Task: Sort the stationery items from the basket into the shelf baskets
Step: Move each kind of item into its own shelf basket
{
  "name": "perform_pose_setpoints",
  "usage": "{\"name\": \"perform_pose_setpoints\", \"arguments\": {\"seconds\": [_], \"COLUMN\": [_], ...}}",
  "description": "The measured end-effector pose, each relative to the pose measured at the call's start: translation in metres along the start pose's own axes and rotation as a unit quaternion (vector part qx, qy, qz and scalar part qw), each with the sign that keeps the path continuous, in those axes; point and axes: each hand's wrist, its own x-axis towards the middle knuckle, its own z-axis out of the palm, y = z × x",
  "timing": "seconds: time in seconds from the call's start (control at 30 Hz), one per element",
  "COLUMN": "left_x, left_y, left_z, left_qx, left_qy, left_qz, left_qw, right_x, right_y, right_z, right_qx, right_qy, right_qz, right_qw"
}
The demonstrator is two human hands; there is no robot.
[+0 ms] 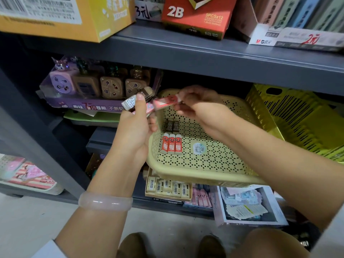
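Cream perforated plastic basket (188,172) is seen tilted on the grey shelf; three red-sleeved erasers (171,145) and two brown ones (172,126) are lined up inside. Several small erasers, a brown "2B" one (136,100) uppermost, are clamped in the left hand (135,131). One red-wrapped eraser (165,103) is pinched by the right hand (197,107) above the basket. Sorting is judged midway; a lowering beside the matching red row is called for next.
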Motion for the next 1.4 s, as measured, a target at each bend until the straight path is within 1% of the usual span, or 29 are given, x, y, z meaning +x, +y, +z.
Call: {"name": "perform_pose_setpoints", "arguments": {"seconds": [0.03,0.07,0.1,0.17,0.2,0.23,0.27,0.4,0.43,0.5,0.6,0.7,0.8,0.93,1.1,1.17,1.23,1.27,1.3,1.33,1.37,1.4], "left_x": [0.0,0.0,0.0,0.0,0.0,0.0,-0.001,-0.001,-0.001,-0.001,-0.001,-0.002,-0.001,-0.002,-0.001,-0.001,0.0,0.001,0.001,0.001,0.001,0.001], "left_y": [0.0,0.0,-0.001,-0.001,-0.001,-0.001,-0.001,-0.001,-0.001,-0.001,-0.001,-0.001,-0.001,-0.001,-0.001,-0.001,-0.002,-0.002,-0.002,-0.002,-0.002,-0.003], "left_z": [0.0,0.0,0.0,0.001,0.001,0.001,0.001,0.001,0.0,0.0,0.001,0.001,0.001,0.001,0.001,0.001,0.001,0.001,0.001,0.001,0.001,0.001], "left_qx": [0.002,0.003,0.005,0.008,0.01,0.012,0.012,0.016,0.016,0.017,0.018,0.017,0.011,0.013,0.01,0.011,0.015,0.019,0.023,0.025,0.027,0.027], "left_qy": [0.0,0.001,0.002,0.003,0.002,0.002,0.003,0.01,0.011,0.011,0.012,0.008,0.009,0.007,0.01,0.013,0.017,0.02,0.022,0.022,0.021,0.018], "left_qz": [0.003,0.006,0.008,0.007,0.004,0.002,0.001,0.004,0.003,0.001,0.001,0.003,-0.003,-0.005,-0.005,-0.007,-0.004,-0.001,0.001,0.002,0.0,-0.003], "left_qw": [1.0,1.0,1.0,1.0,1.0,1.0,1.0,1.0,1.0,1.0,1.0,1.0,1.0,1.0,1.0,1.0,1.0,1.0,1.0,0.999,0.999,0.999], "right_x": [0.003,0.005,0.007,0.009,0.01,0.012,0.013,0.017,0.016,0.013,0.009,0.006,0.003,0.001,0.0,-0.001,-0.002,-0.003,-0.005,-0.008,-0.011,-0.014], "right_y": [0.0,0.002,0.005,0.018,0.026,0.033,0.039,0.046,0.046,0.047,0.049,0.052,0.052,0.053,0.053,0.049,0.041,0.034,0.028,0.021,0.013,0.008], "right_z": [-0.01,-0.021,-0.03,-0.045,-0.048,-0.049,-0.049,-0.048,-0.049,-0.05,-0.044,-0.035,-0.031,-0.027,-0.024,-0.023,-0.021,-0.017,-0.012,-0.005,0.003,0.011], "right_qx": [-0.038,-0.107,-0.199,-0.377,-0.426,-0.443,-0.441,-0.406,-0.417,-0.472,-0.552,-0.581,-0.6,-0.601,-0.61,-0.608,-0.619,-0.606,-0.556,-0.457,-0.331,-0.218], "right_qy": [0.013,0.015,0.004,-0.048,-0.075,-0.094,-0.102,-0.098,-0.114,-0.167,-0.223,-0.246,-0.238,-0.217,-0.215,-0.219,-0.205,-0.179,-0.144,-0.112,-0.096,-0.102], "right_qz": [0.0,0.005,0.02,0.072,0.101,0.123,0.136,0.146,0.151,0.152,0.098,0.075,0.057,0.055,0.052,0.064,0.054,0.03,0.004,-0.007,0.005,0.027], "right_qw": [0.999,0.994,0.98,0.922,0.896,0.883,0.881,0.897,0.889,0.852,0.797,0.772,0.762,0.767,0.76,0.76,0.757,0.774,0.819,0.883,0.939,0.97]}}
